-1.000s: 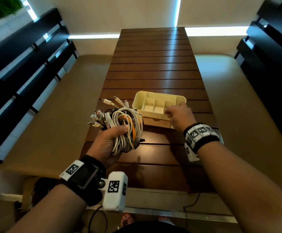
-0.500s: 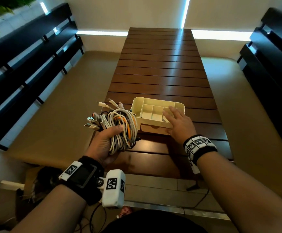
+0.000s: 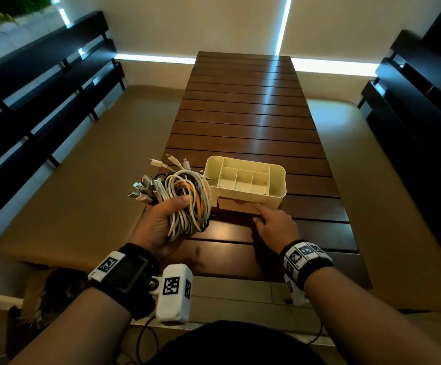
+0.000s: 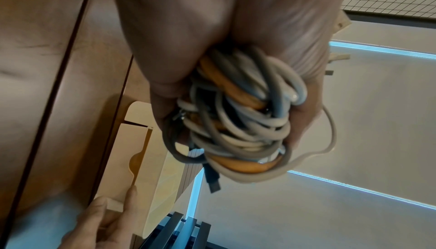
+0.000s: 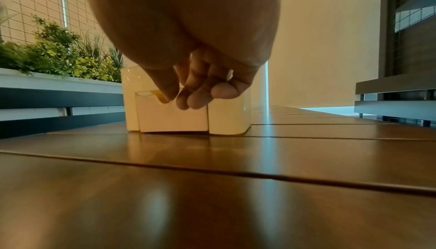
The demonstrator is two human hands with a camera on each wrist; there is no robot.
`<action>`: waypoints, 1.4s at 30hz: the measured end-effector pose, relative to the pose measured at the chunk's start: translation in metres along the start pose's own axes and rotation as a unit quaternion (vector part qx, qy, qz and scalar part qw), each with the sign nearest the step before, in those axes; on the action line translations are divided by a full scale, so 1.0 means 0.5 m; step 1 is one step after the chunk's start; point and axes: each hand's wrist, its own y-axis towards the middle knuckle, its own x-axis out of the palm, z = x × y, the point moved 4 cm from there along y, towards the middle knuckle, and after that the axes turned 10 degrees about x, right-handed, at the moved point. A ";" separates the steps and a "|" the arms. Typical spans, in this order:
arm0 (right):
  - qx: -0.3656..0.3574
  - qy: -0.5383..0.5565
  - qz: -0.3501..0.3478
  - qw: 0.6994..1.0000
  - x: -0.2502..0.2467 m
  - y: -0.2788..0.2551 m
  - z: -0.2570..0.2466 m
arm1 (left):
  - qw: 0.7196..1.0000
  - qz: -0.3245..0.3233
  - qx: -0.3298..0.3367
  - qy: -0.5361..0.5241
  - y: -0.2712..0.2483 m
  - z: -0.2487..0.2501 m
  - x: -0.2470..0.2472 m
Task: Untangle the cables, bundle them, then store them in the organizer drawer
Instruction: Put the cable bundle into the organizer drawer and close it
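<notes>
My left hand (image 3: 161, 219) grips a coiled bundle of white, grey and orange cables (image 3: 187, 198), held above the table's left edge just left of the organizer; several plugs stick out at its far side. The left wrist view shows the coil (image 4: 247, 122) held in that palm (image 4: 188, 29). A cream organizer (image 3: 282, 180) with open top compartments stands on the table. Its drawer (image 3: 236, 204) faces me, slightly proud of the body. My right hand (image 3: 274, 227) reaches to the drawer front (image 5: 172, 118), index fingertip (image 3: 263, 208) at its notch, other fingers loosely curled.
The long slatted wooden table (image 3: 253, 114) stretches away beyond the organizer. Dark slatted benches (image 3: 43, 101) line both sides of the room. A planter with green plants (image 5: 59, 53) stands to the left. A thin cable hangs below the table's near edge.
My right hand has come down from the organizer's top rim to the drawer front. The left hand still holds the cable bundle in about the same place.
</notes>
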 end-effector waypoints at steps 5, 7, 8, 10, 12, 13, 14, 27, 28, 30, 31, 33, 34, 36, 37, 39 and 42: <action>0.038 0.002 -0.024 0.999 0.008 0.011 0.000 | 1.000 -0.007 0.001 -0.006 0.009 0.003 -0.001; 0.043 0.024 -0.022 0.999 0.007 0.015 -0.002 | 1.000 -0.013 0.001 -0.009 0.012 0.004 -0.002; 0.043 0.041 -0.017 0.998 0.005 0.018 -0.004 | 1.000 -0.016 0.000 -0.010 0.014 0.005 -0.004; 0.040 0.074 -0.007 0.996 0.003 0.024 -0.006 | 1.000 -0.019 -0.001 -0.010 0.018 0.007 -0.006; 0.036 0.084 0.005 0.996 0.002 0.028 -0.005 | 1.000 -0.021 -0.002 -0.009 0.023 0.007 -0.010; 0.033 0.074 0.010 0.997 0.002 0.029 -0.006 | 1.000 -0.019 -0.003 -0.010 0.025 0.007 -0.012; 0.031 0.059 0.015 0.998 0.002 0.028 -0.006 | 1.000 -0.019 -0.003 -0.012 0.027 0.006 -0.015; 0.029 0.085 -0.074 0.993 -0.002 0.024 0.000 | 0.999 -0.027 -0.015 -0.027 0.040 -0.004 -0.006; 0.024 0.090 -0.078 0.993 -0.003 0.023 -0.001 | 0.999 -0.029 -0.014 -0.032 0.042 -0.006 -0.005; 0.012 0.092 -0.080 0.992 -0.005 0.020 -0.006 | 0.998 -0.033 -0.014 -0.042 0.042 -0.008 0.003; 0.008 0.085 -0.079 0.993 -0.006 0.019 -0.009 | 0.998 -0.035 -0.014 -0.043 0.042 -0.009 0.005; 0.017 0.076 -0.070 0.994 -0.006 0.018 -0.016 | 0.998 -0.037 -0.016 -0.043 0.044 -0.012 0.009; 0.029 0.075 -0.062 0.995 -0.005 0.018 -0.020 | 0.998 -0.037 -0.016 -0.043 0.044 -0.012 0.010; 0.053 0.068 -0.051 0.995 0.000 0.018 -0.023 | 0.998 -0.035 -0.014 -0.042 0.044 -0.013 0.013; 0.059 0.062 -0.053 0.995 0.003 0.019 -0.025 | 0.998 -0.036 -0.014 -0.041 0.044 -0.013 0.013; 0.058 0.053 -0.070 0.994 0.009 0.022 -0.029 | 0.999 -0.034 -0.012 -0.039 0.043 -0.013 0.009; 0.024 0.018 -0.084 0.996 0.009 0.026 -0.024 | 0.998 -0.035 -0.014 -0.044 0.039 -0.012 0.004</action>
